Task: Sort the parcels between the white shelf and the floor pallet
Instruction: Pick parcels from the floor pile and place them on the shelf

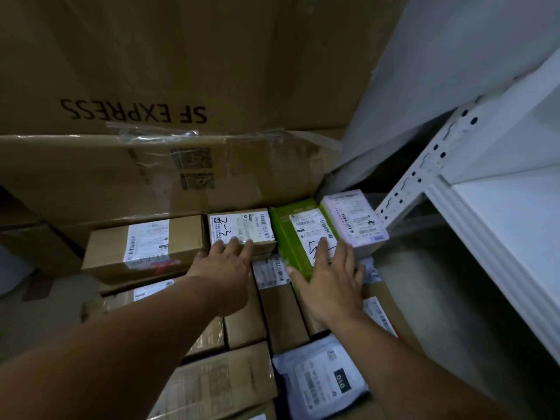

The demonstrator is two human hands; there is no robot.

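Reaching up from the lower edge of the frame, both bare arms stretch to a row of parcels in the middle of the picture. The left hand [225,266] has its grip spread, with straight fingers [234,244] laid on the near top edge of a small brown box [242,227], which carries a white label with handwriting. The right hand [328,281] lies flat, grip spread too. Its fingers rest on the label of a green box [291,234] just right of the small brown box, and its thumb [295,275] is against that box's near left corner.

A pale box [354,219] with a printed label touches the green box on the right. A brown carton [145,247] sits just left of the small brown box. Behind the row, filling the upper left of the frame, stands a large SF EXPRESS carton [136,71] with its lettering upside down. More labelled cartons lie packed together under the arms, and a grey mailer bag [321,380] lies at lower centre. The white shelf [491,213] runs down the right side of the frame, its perforated upright near the pale box.
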